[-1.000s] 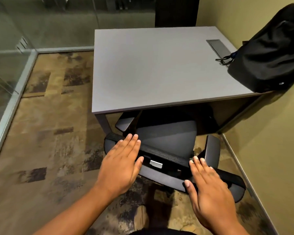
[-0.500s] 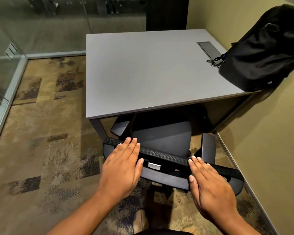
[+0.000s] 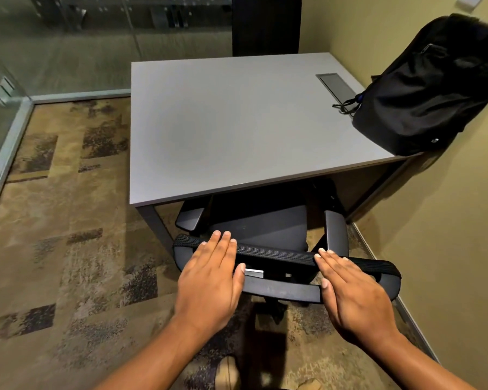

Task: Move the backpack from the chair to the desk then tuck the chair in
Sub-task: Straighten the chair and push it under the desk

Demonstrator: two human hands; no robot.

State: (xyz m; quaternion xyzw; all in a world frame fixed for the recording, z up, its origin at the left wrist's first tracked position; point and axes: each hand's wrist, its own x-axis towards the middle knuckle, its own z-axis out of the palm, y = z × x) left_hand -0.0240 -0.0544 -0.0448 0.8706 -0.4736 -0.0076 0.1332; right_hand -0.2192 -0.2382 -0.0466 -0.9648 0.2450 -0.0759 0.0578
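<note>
The black backpack (image 3: 431, 91) stands on the grey desk (image 3: 237, 128) at its right edge, leaning against the wall. The black office chair (image 3: 276, 253) is partly under the desk's near edge; its seat is half hidden by the desktop. My left hand (image 3: 212, 282) lies flat on the left part of the chair's backrest top, fingers straight. My right hand (image 3: 352, 291) lies flat on the right part of the same backrest. Neither hand curls around anything.
A yellow wall (image 3: 448, 235) runs close along the right of the desk and chair. Glass partitions (image 3: 3, 114) bound the patterned carpet (image 3: 62, 249) on the left. A dark panel (image 3: 265, 23) stands behind the desk. A grey cable hatch (image 3: 335, 84) is set in the desktop.
The chair has slid a little further under the desk with both hands flat on its backrest. The view has shifted slightly, bringing more of the backpack into sight.
</note>
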